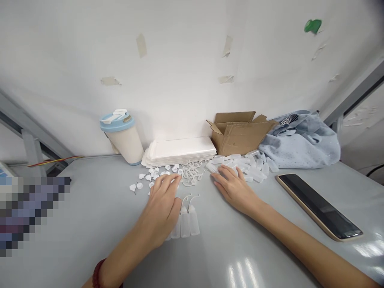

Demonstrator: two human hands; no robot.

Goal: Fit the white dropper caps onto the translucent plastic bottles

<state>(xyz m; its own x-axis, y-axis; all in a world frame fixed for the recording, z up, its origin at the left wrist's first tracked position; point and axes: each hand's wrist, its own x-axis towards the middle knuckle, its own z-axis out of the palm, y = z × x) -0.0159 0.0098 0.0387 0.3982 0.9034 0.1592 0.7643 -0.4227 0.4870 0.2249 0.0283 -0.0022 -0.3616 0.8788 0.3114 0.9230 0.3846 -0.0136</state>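
My left hand (163,206) reaches over the small white nozzle caps (148,177), its fingers bent forward and its thumb apart. Its fingertips are beside a tangle of white strap rings (190,173); I see nothing held in it. Partly under this hand, several translucent dropper bottles (194,222) lie in a row, two with a curved strap at the neck. My right hand (235,190) rests with fingers spread at the near left edge of a pile of loose translucent bottles (255,174). Its fingertips touch or nearly touch a bottle (212,167).
Along the wall stand a cream cup with a blue lid (126,140), a stack of white trays (183,148), an open cardboard box (243,136) and a light blue cloth bag (303,144). A phone (318,206) lies at the right. A blurred patch (27,212) covers the left edge.
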